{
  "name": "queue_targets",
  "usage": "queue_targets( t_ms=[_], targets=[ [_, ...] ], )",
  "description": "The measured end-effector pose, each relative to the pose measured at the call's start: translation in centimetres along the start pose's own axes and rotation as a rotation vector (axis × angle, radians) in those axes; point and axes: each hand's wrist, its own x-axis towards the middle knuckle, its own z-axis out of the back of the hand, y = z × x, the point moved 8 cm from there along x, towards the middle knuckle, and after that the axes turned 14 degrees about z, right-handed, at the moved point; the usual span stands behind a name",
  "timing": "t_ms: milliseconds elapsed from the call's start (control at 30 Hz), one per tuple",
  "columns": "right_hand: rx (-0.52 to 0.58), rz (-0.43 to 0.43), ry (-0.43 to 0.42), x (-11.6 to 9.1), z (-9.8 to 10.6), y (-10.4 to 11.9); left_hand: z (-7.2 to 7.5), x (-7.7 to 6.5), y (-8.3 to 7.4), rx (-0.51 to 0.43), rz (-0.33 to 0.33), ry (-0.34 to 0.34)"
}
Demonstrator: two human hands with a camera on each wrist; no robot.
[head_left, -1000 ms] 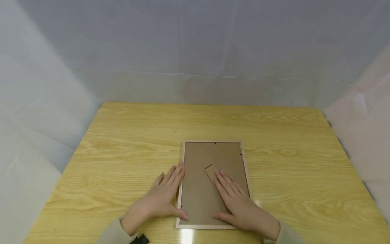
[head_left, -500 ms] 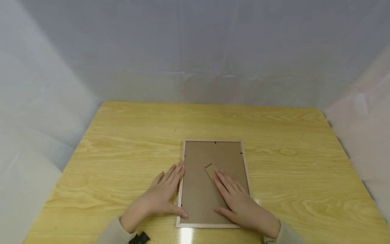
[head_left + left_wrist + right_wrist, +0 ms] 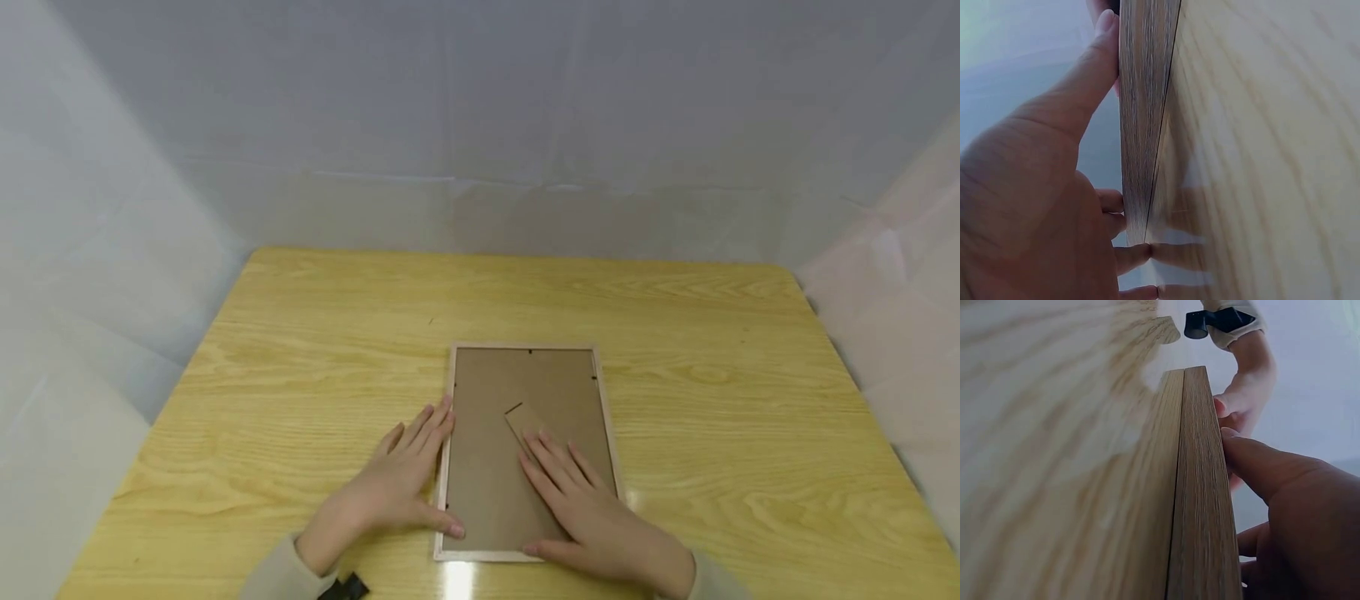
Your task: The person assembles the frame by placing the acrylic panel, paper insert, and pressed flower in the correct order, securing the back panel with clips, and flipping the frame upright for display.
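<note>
A picture frame [image 3: 480, 467] lies back side up on the table, its brown backing board inside a pale wooden border. Small dark tabs show along the board's edges. My left hand [image 3: 397, 492] rests along the frame's left side, fingers extended at the border and thumb over the near left corner. On the backing, my right hand [image 3: 588, 508] lies flat with straight fingers across the stand flap [image 3: 519, 417], covering most of it. Its thumb reaches the near border. Both wrist views show the frame's wood-grained side edge [image 3: 1141, 112] close to the tabletop.
The yellow wood-grain table [image 3: 337, 333] spreads around the frame on all sides. Pale cloth [image 3: 480, 125] hangs behind it and at both sides. A black device [image 3: 345, 587] sits at the left wrist.
My right hand has slid slightly toward the near edge over the flap, its thumb now at the near border. My left hand and the picture frame stay where they were.
</note>
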Motion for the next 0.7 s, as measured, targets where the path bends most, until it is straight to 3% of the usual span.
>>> queue_targets(
  t_ms=[700],
  targets=[
    [-0.022,-0.01,0.005,-0.05,-0.55,0.02,-0.05,-0.15,0.02,-0.04,-0.004,0.021]
  ],
)
